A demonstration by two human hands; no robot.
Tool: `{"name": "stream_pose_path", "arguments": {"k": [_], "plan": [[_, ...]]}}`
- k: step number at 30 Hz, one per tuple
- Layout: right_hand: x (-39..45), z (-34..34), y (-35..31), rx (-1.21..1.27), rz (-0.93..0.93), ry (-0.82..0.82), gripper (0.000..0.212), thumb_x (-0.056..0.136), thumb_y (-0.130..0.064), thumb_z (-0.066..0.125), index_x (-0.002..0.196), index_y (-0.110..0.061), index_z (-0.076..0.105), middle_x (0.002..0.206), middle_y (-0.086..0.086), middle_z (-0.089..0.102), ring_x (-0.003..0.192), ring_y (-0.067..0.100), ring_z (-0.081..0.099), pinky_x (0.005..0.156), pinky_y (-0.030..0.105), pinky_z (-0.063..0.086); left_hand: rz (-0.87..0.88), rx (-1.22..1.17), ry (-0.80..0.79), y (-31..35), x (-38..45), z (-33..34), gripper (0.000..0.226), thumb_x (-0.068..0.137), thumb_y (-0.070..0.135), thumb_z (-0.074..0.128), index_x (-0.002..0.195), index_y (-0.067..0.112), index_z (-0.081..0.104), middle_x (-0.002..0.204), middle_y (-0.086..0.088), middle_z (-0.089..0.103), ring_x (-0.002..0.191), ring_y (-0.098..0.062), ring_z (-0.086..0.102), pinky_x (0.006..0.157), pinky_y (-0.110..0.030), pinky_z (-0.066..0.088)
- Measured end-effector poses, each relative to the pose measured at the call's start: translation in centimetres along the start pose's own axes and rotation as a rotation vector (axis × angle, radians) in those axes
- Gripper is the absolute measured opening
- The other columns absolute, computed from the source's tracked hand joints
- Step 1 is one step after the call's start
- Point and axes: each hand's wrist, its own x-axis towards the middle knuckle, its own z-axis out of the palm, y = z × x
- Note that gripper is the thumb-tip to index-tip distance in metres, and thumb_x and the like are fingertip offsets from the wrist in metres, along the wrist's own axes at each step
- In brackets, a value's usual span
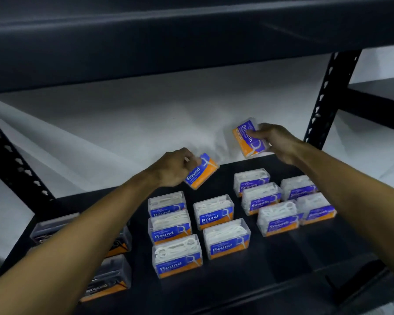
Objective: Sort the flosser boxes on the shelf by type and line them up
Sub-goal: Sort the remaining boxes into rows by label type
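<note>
My left hand point(174, 167) grips a "Round" flosser box point(201, 171), tilted, just above the back of the black shelf point(282, 269). Up near the white back wall, my right hand point(275, 142) holds a "Smooth" flosser box point(249, 137) turned on end. Several Round boxes point(175, 255) stand in two columns at the shelf's middle. Several Smooth boxes point(278, 218) stand in two slanted columns to the right. Dark charcoal boxes point(109, 278) lie at the left, partly hidden under my left forearm.
A dark upper shelf point(191, 42) hangs low overhead. Perforated black uprights stand at the back left point(16, 164) and back right point(328, 98). A white sheet covers the wall behind. Bare shelf surface shows along the front edge and the back middle.
</note>
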Motion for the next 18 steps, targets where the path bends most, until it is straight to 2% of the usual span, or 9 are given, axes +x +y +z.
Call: {"name": "stream_pose_path", "arguments": {"k": [4, 7, 13, 16, 18], "plan": [[-0.5, -2.6, 0.1, -0.097, -0.056, 0.069, 0.035, 0.080, -0.016, 0.072, 0.114, -0.015, 0.062, 0.103, 0.004, 0.069, 0.088, 0.020, 0.067, 0.083, 0.033, 0.052, 0.036, 0.133, -0.063, 0.4, 0.0, 1.1, 0.045, 0.093, 0.052, 0.054, 0.125, 0.021, 0.052, 0.124, -0.005, 0.062, 0.102, -0.020, 0.062, 0.088, -0.042, 0.054], [-1.1, -4.2, 0.3, -0.157, -0.068, 0.108, 0.043, 0.080, -0.011, 0.072, 0.121, -0.016, 0.059, 0.101, -0.003, 0.064, 0.085, 0.013, 0.063, 0.078, 0.027, 0.050, 0.066, 0.128, -0.089, 0.8, -0.2, 1.8, 0.042, 0.092, 0.048, 0.058, 0.120, 0.017, 0.056, 0.120, -0.005, 0.064, 0.103, -0.020, 0.062, 0.089, -0.044, 0.053], [-1.6, -5.5, 1.2, -0.384, -0.092, 0.130, 0.048, 0.084, -0.008, 0.069, 0.129, -0.015, 0.055, 0.115, 0.002, 0.058, 0.099, 0.016, 0.057, 0.082, 0.028, 0.045, 0.061, 0.280, -0.091, 1.7, -0.1, 3.3, 0.041, 0.089, 0.053, 0.059, 0.118, 0.024, 0.058, 0.117, 0.002, 0.065, 0.100, -0.016, 0.062, 0.087, -0.039, 0.052], [-1.2, -6.0, 1.6, -0.593, -0.073, 0.095, 0.048, 0.085, -0.010, 0.066, 0.131, -0.020, 0.054, 0.131, 0.004, 0.055, 0.108, 0.021, 0.057, 0.086, 0.030, 0.047, 0.061, 0.344, -0.098, 2.1, -0.1, 3.9, 0.042, 0.088, 0.055, 0.058, 0.117, 0.024, 0.058, 0.117, 0.003, 0.065, 0.100, -0.016, 0.061, 0.088, -0.040, 0.050], [-1.1, -6.0, 1.7, -0.741, -0.094, 0.072, 0.047, 0.087, -0.008, 0.062, 0.133, -0.017, 0.052, 0.135, 0.009, 0.050, 0.114, 0.025, 0.054, 0.086, 0.028, 0.045, 0.049, 0.382, -0.108, 2.1, -0.1, 4.4, 0.043, 0.088, 0.056, 0.058, 0.117, 0.024, 0.058, 0.118, 0.003, 0.065, 0.100, -0.016, 0.060, 0.089, -0.040, 0.050]]}}
